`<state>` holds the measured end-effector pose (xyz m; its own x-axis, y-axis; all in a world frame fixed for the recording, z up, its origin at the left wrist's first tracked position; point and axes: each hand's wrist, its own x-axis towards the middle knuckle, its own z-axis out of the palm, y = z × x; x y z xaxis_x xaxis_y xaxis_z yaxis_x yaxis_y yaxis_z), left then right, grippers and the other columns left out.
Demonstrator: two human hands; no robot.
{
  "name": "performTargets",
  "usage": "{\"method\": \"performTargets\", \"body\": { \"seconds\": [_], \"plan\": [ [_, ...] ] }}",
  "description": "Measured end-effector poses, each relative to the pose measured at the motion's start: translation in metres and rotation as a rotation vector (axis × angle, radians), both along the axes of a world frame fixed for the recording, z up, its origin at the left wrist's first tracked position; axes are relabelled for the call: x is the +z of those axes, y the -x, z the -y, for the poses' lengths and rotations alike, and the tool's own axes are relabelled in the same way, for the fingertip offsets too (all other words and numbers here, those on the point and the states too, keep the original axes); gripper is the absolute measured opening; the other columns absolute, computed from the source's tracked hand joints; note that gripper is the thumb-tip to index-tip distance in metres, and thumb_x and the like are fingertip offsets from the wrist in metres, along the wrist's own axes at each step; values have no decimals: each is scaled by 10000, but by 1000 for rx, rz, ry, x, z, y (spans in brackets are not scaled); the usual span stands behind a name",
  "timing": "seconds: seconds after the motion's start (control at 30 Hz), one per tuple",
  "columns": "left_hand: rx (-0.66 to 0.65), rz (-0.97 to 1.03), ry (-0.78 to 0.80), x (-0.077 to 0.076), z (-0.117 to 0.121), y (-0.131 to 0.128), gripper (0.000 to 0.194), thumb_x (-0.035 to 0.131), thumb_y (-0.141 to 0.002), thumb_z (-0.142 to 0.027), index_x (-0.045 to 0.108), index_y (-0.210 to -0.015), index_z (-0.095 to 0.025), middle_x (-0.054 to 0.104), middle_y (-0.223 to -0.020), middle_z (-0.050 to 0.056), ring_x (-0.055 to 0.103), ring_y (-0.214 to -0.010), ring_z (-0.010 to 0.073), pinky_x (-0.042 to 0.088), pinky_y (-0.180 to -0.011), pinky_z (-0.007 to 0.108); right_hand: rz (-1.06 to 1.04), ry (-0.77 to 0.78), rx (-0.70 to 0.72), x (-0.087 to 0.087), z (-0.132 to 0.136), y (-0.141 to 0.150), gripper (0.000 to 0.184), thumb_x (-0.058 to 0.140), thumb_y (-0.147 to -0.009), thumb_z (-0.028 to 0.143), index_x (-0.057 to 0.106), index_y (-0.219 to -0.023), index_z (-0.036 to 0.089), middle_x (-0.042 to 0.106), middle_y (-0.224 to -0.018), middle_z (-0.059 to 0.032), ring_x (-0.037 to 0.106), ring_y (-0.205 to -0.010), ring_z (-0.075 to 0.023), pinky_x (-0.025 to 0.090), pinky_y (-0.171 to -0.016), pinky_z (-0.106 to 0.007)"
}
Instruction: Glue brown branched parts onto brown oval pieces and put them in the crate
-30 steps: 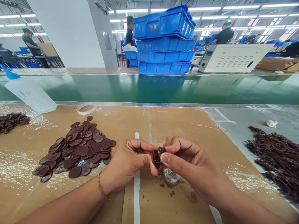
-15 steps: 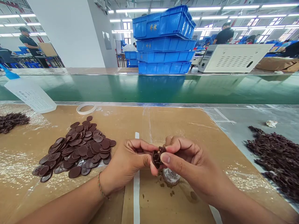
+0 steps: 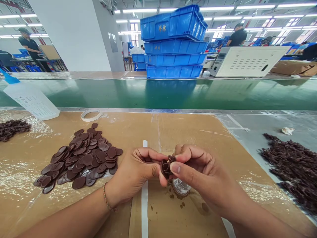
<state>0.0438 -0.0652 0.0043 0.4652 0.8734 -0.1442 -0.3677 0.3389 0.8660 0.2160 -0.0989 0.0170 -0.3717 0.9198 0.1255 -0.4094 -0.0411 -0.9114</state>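
Note:
My left hand [image 3: 135,172] and my right hand [image 3: 198,173] meet over the cardboard-covered bench, both pinching one small dark brown plastic piece [image 3: 166,166] between thumbs and fingers. The piece looks like an oval disc with a smaller clip-like part against it. Just below my hands stands a small clear glass jar [image 3: 180,187]. A heap of brown oval discs [image 3: 83,158] lies to the left of my left hand.
A pile of dark brown clip parts [image 3: 293,167] lies at the right; a smaller one [image 3: 12,128] at far left. A white squeeze bottle [image 3: 29,98], a tape ring [image 3: 91,115], a green conveyor belt [image 3: 173,94], stacked blue crates [image 3: 174,43] and a white machine [image 3: 247,61] lie beyond. People stand in the background.

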Motion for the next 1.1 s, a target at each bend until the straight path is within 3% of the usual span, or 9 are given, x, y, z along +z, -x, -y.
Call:
{"method": "performTargets", "body": {
  "seconds": [0.7, 1.1],
  "plan": [
    [8, -18, -6, 2, 0, 0, 212, 835, -551, -8, 795, -666, -182, 747, -683, 24, 676, -652, 85, 514, -645, 81, 33, -2, -38, 2, 1, 1, 287, 747, -927, 224, 524, -757, 167, 485, -692, 48, 645, -697, -115, 494, -687, -222],
    [-1, -44, -16, -1, 0, 1, 181, 817, -583, -23, 791, -668, -181, 742, -668, 25, 675, -667, 87, 511, -665, 88, 54, 19, -40, 3, 1, 0, 315, 775, -917, 258, 519, -760, 163, 511, -711, 46, 644, -703, -104, 443, -630, -189]
  ]
}}
